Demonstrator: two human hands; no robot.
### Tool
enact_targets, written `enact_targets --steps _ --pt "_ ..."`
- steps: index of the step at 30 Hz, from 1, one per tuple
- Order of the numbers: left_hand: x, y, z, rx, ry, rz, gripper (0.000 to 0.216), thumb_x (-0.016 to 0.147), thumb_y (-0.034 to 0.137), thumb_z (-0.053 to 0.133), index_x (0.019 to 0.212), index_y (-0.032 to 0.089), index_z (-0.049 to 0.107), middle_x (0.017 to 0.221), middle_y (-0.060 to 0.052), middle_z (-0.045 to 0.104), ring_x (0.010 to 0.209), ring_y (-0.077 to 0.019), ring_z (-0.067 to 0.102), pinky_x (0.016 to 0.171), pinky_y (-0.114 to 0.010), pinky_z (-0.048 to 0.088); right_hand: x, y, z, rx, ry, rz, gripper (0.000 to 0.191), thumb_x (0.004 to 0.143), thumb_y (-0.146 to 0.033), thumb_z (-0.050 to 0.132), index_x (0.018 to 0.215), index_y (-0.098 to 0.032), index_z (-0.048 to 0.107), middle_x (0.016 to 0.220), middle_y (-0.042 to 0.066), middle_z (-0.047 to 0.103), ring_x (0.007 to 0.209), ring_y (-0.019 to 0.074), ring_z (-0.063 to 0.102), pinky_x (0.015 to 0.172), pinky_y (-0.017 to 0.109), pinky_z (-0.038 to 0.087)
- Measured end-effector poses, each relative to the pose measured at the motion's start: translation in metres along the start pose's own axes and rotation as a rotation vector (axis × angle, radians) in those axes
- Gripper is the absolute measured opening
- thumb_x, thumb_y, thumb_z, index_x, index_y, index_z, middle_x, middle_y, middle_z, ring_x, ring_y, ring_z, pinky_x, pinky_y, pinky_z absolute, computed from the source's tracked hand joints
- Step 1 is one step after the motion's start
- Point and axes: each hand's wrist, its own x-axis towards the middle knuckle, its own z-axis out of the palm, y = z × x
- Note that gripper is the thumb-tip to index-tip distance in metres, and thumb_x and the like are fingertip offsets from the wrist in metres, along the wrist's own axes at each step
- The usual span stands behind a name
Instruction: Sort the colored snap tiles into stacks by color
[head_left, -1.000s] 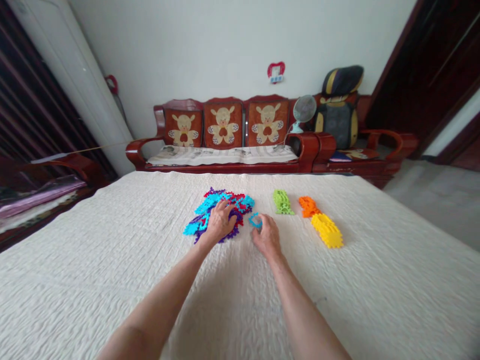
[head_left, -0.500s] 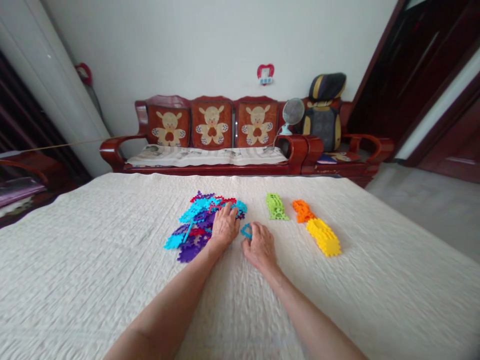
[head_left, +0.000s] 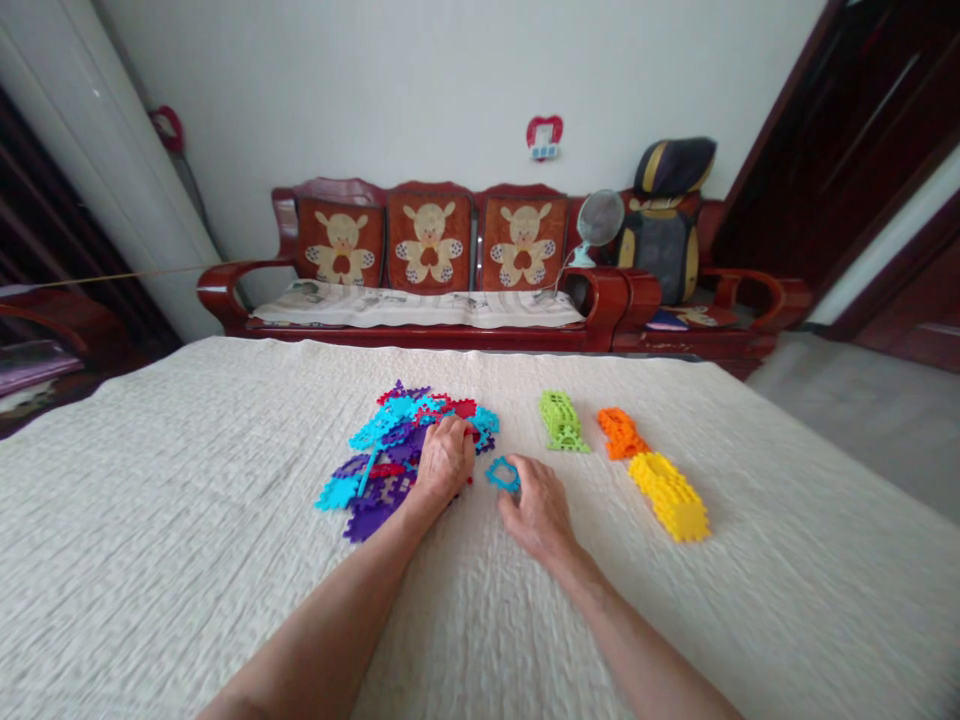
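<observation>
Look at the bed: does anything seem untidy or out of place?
Yes. The mixed pile of blue, purple and red pieces under the left hand lies jumbled, while the green, orange and yellow pieces sit in neat single-colour rows. One blue piece is apart, at the right hand.

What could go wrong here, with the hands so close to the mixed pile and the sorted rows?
The left hand rests on the mixed pile, so it may drag loose pieces across the quilt. The right hand holds a blue piece only at its fingertips; it might slip. A wide sweep might knock the green row.
</observation>
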Motion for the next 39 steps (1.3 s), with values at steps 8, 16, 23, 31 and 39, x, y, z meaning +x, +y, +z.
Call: enact_targets --steps 8,16,23,31,39 --pt "0.003 -0.006 0.004 -0.133 0.196 -0.087 0.021 0.088 0.022 0.047 0.097 0.019 0.065 0.091 -0.006 0.07 0.085 -0.0182 0.065 0.082 -0.031 0.05 -0.001 -0.002 0.0 0.02 0.006 -0.001 0.044 0.074 -0.019 0.054 0.117 -0.018 0.055 0.113 0.012 0.065 0.105 0.0275 0.056 0.091 0.041 0.043" --pt "0.002 -0.003 0.002 -0.266 0.197 -0.154 0.019 0.088 0.026 0.049 0.099 0.019 0.062 0.076 0.0 0.069 0.068 -0.0122 0.064 0.066 -0.022 0.048 0.0 0.001 0.004 0.12 0.102 0.042 0.049 0.072 -0.016 0.051 0.122 -0.018 0.052 0.115 0.012 0.063 0.106 0.0269 0.058 0.092 0.042 0.046" --pt "0.002 0.0 -0.001 -0.28 0.203 -0.176 0.019 0.087 0.028 0.049 0.097 0.018 0.061 0.059 0.004 0.059 0.052 -0.0103 0.054 0.055 -0.02 0.041 0.0 0.001 0.004 0.091 0.082 0.036 0.048 0.073 -0.015 0.049 0.121 -0.016 0.052 0.118 0.013 0.061 0.109 0.0271 0.057 0.094 0.043 0.046" --pt "0.004 0.01 -0.01 -0.313 0.173 -0.239 0.023 0.088 0.033 0.047 0.098 0.017 0.061 0.054 0.006 0.051 0.048 -0.0096 0.046 0.053 -0.02 0.038 0.0 0.001 0.005 0.106 0.114 0.018 0.048 0.074 -0.014 0.05 0.122 -0.016 0.052 0.117 0.013 0.061 0.108 0.0268 0.057 0.094 0.044 0.047" --pt "0.006 0.005 -0.007 -0.211 0.097 -0.199 0.033 0.088 0.022 0.044 0.116 0.014 0.06 0.079 -0.003 0.069 0.068 -0.0147 0.062 0.072 -0.025 0.048 0.003 0.01 0.011 0.147 0.181 -0.001 0.049 0.072 -0.01 0.047 0.12 -0.013 0.053 0.121 0.015 0.058 0.116 0.0262 0.053 0.101 0.043 0.044"
